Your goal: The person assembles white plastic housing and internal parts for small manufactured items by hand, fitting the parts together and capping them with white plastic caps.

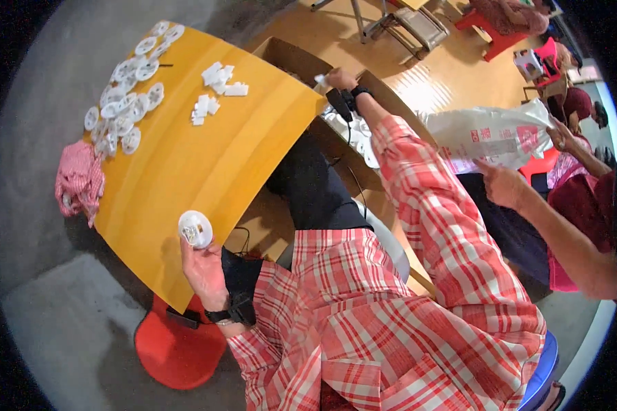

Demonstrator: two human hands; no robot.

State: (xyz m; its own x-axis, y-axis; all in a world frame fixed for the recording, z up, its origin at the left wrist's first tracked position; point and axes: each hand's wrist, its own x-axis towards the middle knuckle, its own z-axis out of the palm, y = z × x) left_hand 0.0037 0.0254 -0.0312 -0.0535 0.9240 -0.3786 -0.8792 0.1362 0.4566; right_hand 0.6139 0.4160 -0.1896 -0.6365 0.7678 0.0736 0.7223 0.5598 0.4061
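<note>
Yellow table: white discs clustered far left, two small piles white pieces, checked cloth at edge.

the floor is gray on the left and tan farther back, where bright light shines on it. a yellow counter stands beside a red seat, and a folding chair is at the back.

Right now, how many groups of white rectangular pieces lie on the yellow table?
2, both on the yellow table: in the picture, the larger group above, the smaller group just below it. Some pieces may hide under others.
</note>
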